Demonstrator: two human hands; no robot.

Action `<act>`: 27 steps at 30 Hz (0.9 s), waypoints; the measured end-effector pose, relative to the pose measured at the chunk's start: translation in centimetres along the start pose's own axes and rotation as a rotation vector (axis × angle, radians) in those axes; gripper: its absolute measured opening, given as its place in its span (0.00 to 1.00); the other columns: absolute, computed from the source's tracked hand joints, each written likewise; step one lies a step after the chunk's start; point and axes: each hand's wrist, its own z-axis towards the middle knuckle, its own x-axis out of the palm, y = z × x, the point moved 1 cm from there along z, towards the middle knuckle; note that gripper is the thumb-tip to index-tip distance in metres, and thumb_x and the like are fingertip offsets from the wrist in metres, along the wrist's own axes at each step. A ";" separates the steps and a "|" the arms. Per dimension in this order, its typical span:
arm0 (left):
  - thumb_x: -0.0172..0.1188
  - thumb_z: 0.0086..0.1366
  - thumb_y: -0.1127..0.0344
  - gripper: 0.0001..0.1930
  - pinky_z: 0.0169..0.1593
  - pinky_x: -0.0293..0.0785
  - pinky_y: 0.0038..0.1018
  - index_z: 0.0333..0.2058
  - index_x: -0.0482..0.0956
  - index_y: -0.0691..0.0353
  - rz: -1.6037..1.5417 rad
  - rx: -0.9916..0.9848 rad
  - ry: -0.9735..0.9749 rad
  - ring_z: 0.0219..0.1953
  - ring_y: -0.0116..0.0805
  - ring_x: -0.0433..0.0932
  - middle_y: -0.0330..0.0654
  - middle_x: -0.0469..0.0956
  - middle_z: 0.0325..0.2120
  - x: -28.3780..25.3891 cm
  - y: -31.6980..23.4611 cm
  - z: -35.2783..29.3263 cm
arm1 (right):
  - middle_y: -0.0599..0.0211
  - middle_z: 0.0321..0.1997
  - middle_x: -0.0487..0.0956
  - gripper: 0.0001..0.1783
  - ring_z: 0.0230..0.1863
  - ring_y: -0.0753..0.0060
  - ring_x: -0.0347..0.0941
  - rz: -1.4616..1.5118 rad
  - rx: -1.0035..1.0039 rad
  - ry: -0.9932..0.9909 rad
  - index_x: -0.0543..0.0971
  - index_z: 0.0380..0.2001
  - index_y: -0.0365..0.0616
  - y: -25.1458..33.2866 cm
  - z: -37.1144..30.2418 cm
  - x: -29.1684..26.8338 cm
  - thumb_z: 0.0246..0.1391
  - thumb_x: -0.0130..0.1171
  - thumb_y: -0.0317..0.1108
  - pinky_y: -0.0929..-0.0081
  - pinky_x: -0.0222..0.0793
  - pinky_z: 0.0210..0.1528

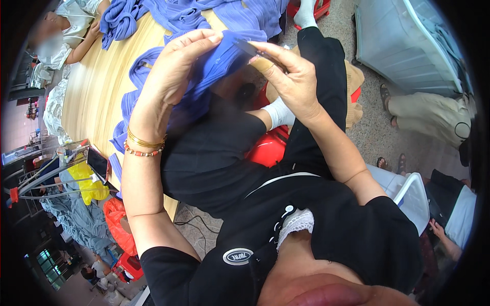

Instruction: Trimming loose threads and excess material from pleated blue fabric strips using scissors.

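Note:
My left hand [176, 66] pinches the edge of a violet-blue ribbed knit garment [217, 64] between thumb and fingers, holding it up over my lap. My right hand [296, 86] grips a small dark tool [246, 48], which looks like thread snips; its handle is mostly hidden by the fingers. The tool's tip points left and lies against or just beside the garment's raised edge. A tan bandage [262, 64] wraps my right thumb. The lower part of the garment hangs toward the table.
More violet-blue knitwear [178, 15] is heaped on the pale wooden table [84, 97], where another person sits at the far left. A red stool [268, 149] is by my legs. Large plastic bins [383, 46] stand at the right, near other people. Yellow [89, 181] and orange bags [117, 224] are at left.

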 end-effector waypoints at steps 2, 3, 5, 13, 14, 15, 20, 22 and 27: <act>0.57 0.67 0.68 0.08 0.45 0.72 0.18 0.41 0.80 0.64 -0.002 -0.020 0.026 0.38 0.20 0.77 0.36 0.81 0.36 0.0 -0.3 0.2 | 0.63 0.39 0.81 0.17 0.35 0.78 0.76 -0.085 -0.051 -0.017 0.81 0.46 0.36 0.3 0.3 0.0 0.51 0.68 0.27 0.81 0.72 0.39; 0.57 0.67 0.68 0.08 0.44 0.72 0.18 0.41 0.80 0.64 0.025 0.013 0.025 0.38 0.20 0.77 0.36 0.81 0.37 0.2 -0.5 0.0 | 0.61 0.34 0.81 0.17 0.34 0.75 0.77 -0.179 -0.139 -0.019 0.81 0.45 0.37 0.6 0.5 -0.1 0.50 0.68 0.28 0.79 0.71 0.37; 0.58 0.67 0.67 0.08 0.47 0.69 0.17 0.42 0.79 0.62 0.032 0.008 0.037 0.41 0.18 0.75 0.32 0.79 0.38 -0.3 -0.3 -0.1 | 0.58 0.32 0.81 0.15 0.33 0.70 0.78 -0.210 -0.123 0.011 0.82 0.43 0.37 0.3 0.7 -0.2 0.51 0.67 0.27 0.77 0.71 0.37; 0.58 0.68 0.65 0.08 0.40 0.67 0.15 0.39 0.80 0.62 0.158 0.100 0.012 0.35 0.14 0.71 0.27 0.76 0.33 0.9 0.1 -1.2 | 0.76 0.36 0.75 0.20 0.29 0.89 0.66 0.366 0.149 0.026 0.70 0.54 0.38 0.0 -0.3 -0.3 0.64 0.57 0.37 0.89 0.60 0.31; 0.58 0.68 0.65 0.08 0.40 0.67 0.15 0.39 0.80 0.62 0.153 0.101 0.008 0.35 0.14 0.71 0.27 0.76 0.33 0.8 0.0 -1.2 | 0.78 0.34 0.74 0.20 0.28 0.90 0.64 0.345 0.171 0.041 0.69 0.55 0.39 -0.2 -0.3 -0.2 0.64 0.56 0.38 0.89 0.59 0.30; 0.58 0.68 0.65 0.08 0.40 0.66 0.14 0.39 0.79 0.62 0.190 0.093 0.017 0.35 0.14 0.70 0.27 0.76 0.33 0.6 0.3 -1.0 | 0.79 0.32 0.72 0.20 0.27 0.90 0.63 0.324 0.209 0.053 0.68 0.55 0.41 -0.7 -0.4 0.1 0.64 0.56 0.38 0.89 0.57 0.29; 0.58 0.68 0.62 0.09 0.41 0.65 0.13 0.39 0.80 0.61 0.294 0.164 0.025 0.36 0.12 0.70 0.25 0.76 0.32 0.8 -0.4 -1.5 | 0.81 0.30 0.76 0.19 0.27 0.93 0.65 0.249 0.384 0.176 0.74 0.52 0.42 -0.8 1.0 0.6 0.58 0.61 0.29 0.90 0.56 0.26; 0.58 0.68 0.60 0.10 0.39 0.63 0.12 0.40 0.81 0.58 0.280 0.066 0.105 0.35 0.11 0.69 0.24 0.77 0.32 0.2 -1.2 -1.4 | 0.66 0.43 0.82 0.13 0.40 0.84 0.76 0.430 0.307 0.314 0.77 0.47 0.35 -2.1 1.4 -0.3 0.58 0.60 0.24 0.85 0.72 0.41; 0.60 0.66 0.57 0.14 0.42 0.63 0.13 0.44 0.83 0.58 0.445 -0.007 0.016 0.36 0.13 0.72 0.26 0.80 0.35 -1.9 -1.1 -3.4 | 0.67 0.42 0.82 0.11 0.43 0.81 0.77 0.384 0.250 0.318 0.78 0.45 0.36 -0.9 2.5 -1.6 0.59 0.60 0.24 0.83 0.72 0.48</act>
